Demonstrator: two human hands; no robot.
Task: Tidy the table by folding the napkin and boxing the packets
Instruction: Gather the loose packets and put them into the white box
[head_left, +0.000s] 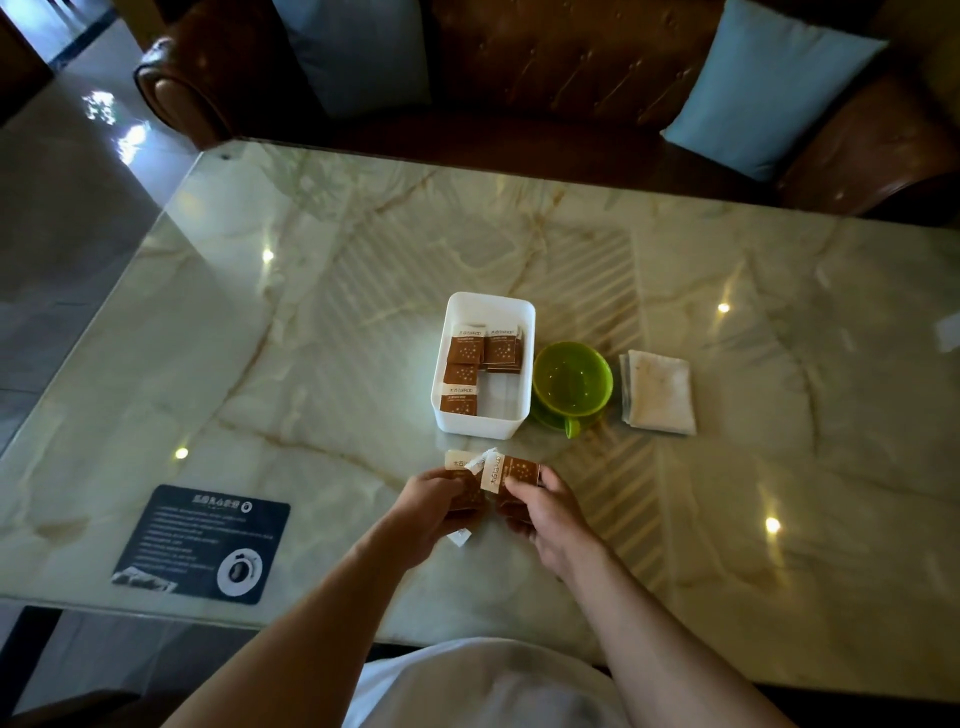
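Marble, veined and glossy, makes up the table (311, 322) where we work. Our left hand (431, 506) and right hand (540, 512) are both closed on a small bunch of brown packets (511, 475), held just above the table near its front edge. Beyond them sits the white box (485, 364), with several more packets lying flat inside. A green cup (571, 382) touches the box's right side, and the folded napkin (658, 392) lies just right of the cup. A dark card (202, 543) rests at our left.
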